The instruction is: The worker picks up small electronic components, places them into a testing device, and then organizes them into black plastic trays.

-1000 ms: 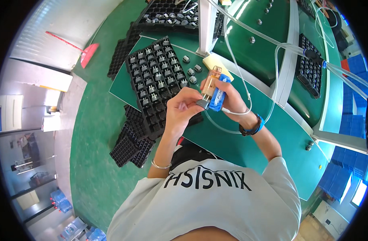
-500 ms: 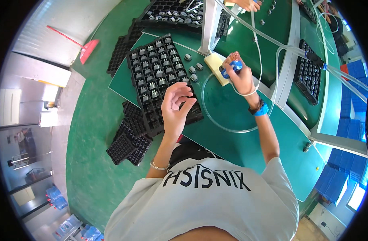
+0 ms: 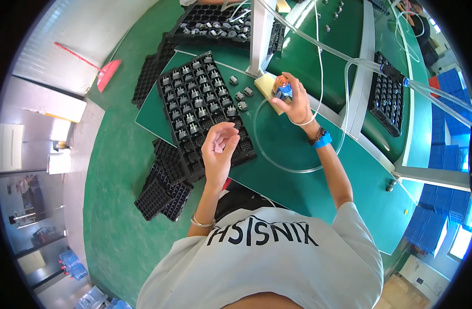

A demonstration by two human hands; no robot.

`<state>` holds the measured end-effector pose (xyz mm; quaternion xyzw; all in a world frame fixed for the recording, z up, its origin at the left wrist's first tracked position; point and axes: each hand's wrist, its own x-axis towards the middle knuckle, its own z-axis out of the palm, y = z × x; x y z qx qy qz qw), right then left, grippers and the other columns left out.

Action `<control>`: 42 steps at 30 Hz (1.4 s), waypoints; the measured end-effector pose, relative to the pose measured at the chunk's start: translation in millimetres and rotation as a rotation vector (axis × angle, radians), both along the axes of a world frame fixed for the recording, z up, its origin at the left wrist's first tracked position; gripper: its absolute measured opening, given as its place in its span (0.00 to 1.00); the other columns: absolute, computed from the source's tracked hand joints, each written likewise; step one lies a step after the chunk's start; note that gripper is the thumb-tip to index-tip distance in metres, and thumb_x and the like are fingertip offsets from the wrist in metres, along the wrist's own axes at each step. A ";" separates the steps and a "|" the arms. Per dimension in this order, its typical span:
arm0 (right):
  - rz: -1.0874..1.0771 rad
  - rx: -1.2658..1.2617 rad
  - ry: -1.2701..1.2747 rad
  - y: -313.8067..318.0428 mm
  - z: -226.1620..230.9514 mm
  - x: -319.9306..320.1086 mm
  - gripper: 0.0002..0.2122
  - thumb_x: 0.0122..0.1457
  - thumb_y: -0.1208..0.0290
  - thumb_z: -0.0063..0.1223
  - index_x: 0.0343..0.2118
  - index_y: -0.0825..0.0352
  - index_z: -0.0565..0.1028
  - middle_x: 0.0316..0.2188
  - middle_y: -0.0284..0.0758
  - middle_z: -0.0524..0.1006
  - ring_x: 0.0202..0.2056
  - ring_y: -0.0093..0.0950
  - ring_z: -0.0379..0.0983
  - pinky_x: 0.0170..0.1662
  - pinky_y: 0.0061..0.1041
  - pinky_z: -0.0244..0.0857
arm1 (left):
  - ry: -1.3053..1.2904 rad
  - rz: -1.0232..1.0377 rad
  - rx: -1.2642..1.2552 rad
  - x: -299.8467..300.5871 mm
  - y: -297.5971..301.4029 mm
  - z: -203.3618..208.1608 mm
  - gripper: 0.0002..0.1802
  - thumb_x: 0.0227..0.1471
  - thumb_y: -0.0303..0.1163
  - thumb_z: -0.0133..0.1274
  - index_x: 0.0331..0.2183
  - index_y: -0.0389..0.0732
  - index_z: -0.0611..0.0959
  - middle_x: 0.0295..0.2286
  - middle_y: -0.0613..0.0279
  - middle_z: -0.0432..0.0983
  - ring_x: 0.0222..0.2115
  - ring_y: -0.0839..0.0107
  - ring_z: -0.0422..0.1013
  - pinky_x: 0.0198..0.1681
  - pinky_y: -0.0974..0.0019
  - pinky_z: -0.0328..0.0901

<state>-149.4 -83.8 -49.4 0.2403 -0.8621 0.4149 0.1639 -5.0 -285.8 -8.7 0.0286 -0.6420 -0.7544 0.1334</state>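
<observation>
Head view, right hand (image 3: 296, 102) gripping blue tool (image 3: 282, 90)

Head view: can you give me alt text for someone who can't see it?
Seen from above, a person's right hand holds a small blue tool at a yellow pad on a green bench. The left hand hovers, fingers curled, over a black tray of small parts.

I stood at a green workbench (image 3: 297, 180) on a green floor (image 3: 112, 221). A red broom (image 3: 99, 69) lay near the pale wall (image 3: 76, 36). Blue crates (image 3: 447, 201) were stacked to my right, beside a bright window (image 3: 460, 242).
</observation>
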 end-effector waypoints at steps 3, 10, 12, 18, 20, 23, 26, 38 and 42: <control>0.096 -0.084 -0.025 9.4 -17.0 -4.5 0.29 0.50 0.59 0.53 0.51 0.70 0.59 0.44 0.46 0.66 0.47 0.42 0.62 0.51 0.33 0.54 | 0.002 -0.018 0.031 -0.7 1.7 -0.3 0.12 0.48 0.22 0.52 0.38 0.35 0.74 0.30 0.64 0.71 0.33 0.77 0.68 0.40 0.73 0.63; 0.222 -0.210 0.001 11.9 -26.1 -5.3 0.24 0.59 0.56 0.34 0.52 0.70 0.60 0.46 0.46 0.65 0.48 0.42 0.61 0.53 0.32 0.51 | -0.001 -0.044 0.027 -3.1 5.6 -2.0 0.09 0.52 0.28 0.49 0.36 0.35 0.75 0.28 0.65 0.72 0.30 0.78 0.67 0.37 0.74 0.63; 0.243 -0.286 -0.083 13.0 -28.1 -9.4 0.24 0.60 0.55 0.32 0.51 0.70 0.60 0.45 0.46 0.65 0.48 0.40 0.61 0.54 0.31 0.50 | -0.016 -0.070 0.015 -7.5 8.3 -5.6 0.09 0.52 0.28 0.49 0.36 0.35 0.75 0.28 0.65 0.72 0.30 0.78 0.67 0.36 0.74 0.62; 0.194 -0.392 -0.156 14.7 -29.2 -7.4 0.21 0.63 0.61 0.28 0.50 0.72 0.63 0.44 0.45 0.68 0.46 0.36 0.65 0.51 0.28 0.55 | -0.052 -0.158 0.051 -11.1 16.5 -7.0 0.08 0.52 0.27 0.48 0.35 0.34 0.75 0.29 0.66 0.71 0.31 0.79 0.67 0.38 0.75 0.62; 0.115 -0.297 -0.115 20.2 -27.7 -7.6 0.18 0.62 0.65 0.30 0.48 0.73 0.63 0.43 0.46 0.68 0.45 0.39 0.65 0.49 0.29 0.57 | -0.055 -0.175 0.048 -10.7 20.1 -5.2 0.08 0.53 0.27 0.48 0.35 0.34 0.75 0.28 0.66 0.71 0.31 0.79 0.67 0.38 0.75 0.61; -0.069 -0.018 -0.060 30.8 -22.8 -2.4 0.14 0.59 0.76 0.37 0.48 0.69 0.64 0.45 0.50 0.66 0.44 0.47 0.65 0.44 0.34 0.63 | -0.077 -0.201 0.034 -9.5 24.7 -5.1 0.08 0.53 0.27 0.48 0.35 0.34 0.75 0.28 0.66 0.71 0.31 0.79 0.67 0.38 0.75 0.61; -0.099 0.078 0.129 47.9 -30.7 15.0 0.16 0.58 0.77 0.37 0.50 0.70 0.62 0.47 0.50 0.64 0.45 0.46 0.65 0.46 0.33 0.62 | -0.058 -0.217 -0.005 -8.7 29.0 -6.6 0.09 0.54 0.29 0.47 0.35 0.34 0.76 0.27 0.65 0.72 0.29 0.79 0.66 0.36 0.75 0.61; -0.663 -1.045 -0.144 220.0 -14.6 108.0 0.15 0.57 0.66 0.40 0.46 0.66 0.65 0.44 0.37 0.66 0.42 0.26 0.65 0.45 0.28 0.61 | -0.154 -0.272 -0.054 -1.3 38.7 -12.0 0.08 0.54 0.29 0.47 0.34 0.34 0.76 0.27 0.66 0.72 0.28 0.79 0.67 0.34 0.75 0.62; -0.722 -1.367 -0.273 295.4 -69.5 96.3 0.20 0.55 0.63 0.45 0.49 0.66 0.60 0.42 0.38 0.65 0.44 0.32 0.62 0.49 0.32 0.57 | -0.146 -0.322 -0.025 -2.1 49.2 -12.9 0.08 0.54 0.28 0.46 0.34 0.35 0.76 0.27 0.65 0.72 0.28 0.79 0.67 0.34 0.76 0.62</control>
